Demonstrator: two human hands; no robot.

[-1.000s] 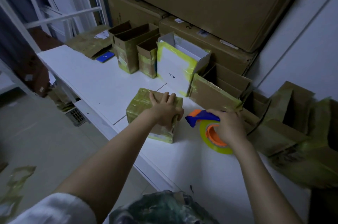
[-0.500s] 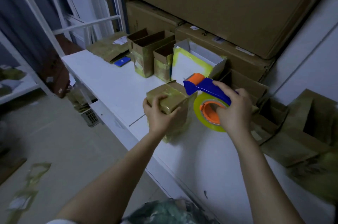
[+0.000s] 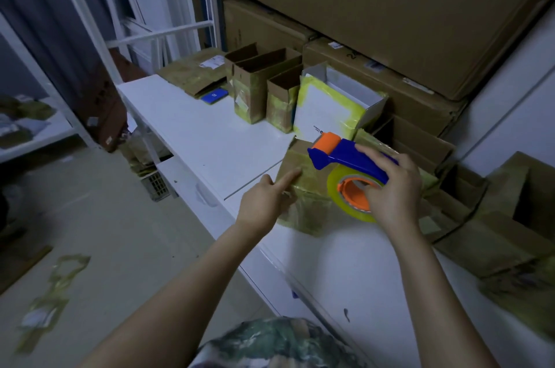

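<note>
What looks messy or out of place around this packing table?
Torn strips of yellowish tape litter the floor at left, and crumpled, tape-covered boxes lie heaped at the right end of the table.

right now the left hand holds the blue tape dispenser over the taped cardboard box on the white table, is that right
Not quite. The head view shows the right hand holding the blue tape dispenser; the left hand only touches the box with an outstretched finger. The rest stands: the dispenser is over the taped cardboard box on the white table.
</note>
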